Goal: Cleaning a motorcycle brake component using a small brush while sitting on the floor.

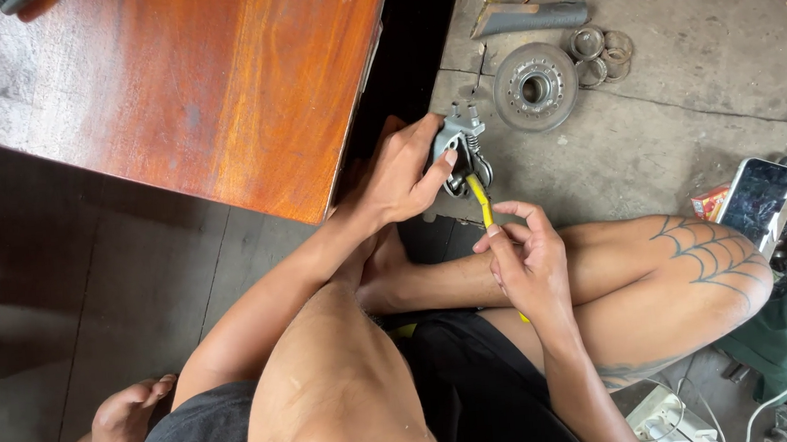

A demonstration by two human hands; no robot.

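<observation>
Glossy wood table [214,85], matt (grey) metal part [458,136]

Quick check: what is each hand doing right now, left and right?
Left hand: closed around a small grey metal part.
Right hand: closed on a yellow-handled tool, whose tip is at the part.

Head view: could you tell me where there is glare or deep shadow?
In the head view, soft daylight; a pale sheen streaks the wooden tabletop; the gap beside it is near black; the left hand on the grey metal part and the right hand are evenly lit and sharp.
</observation>
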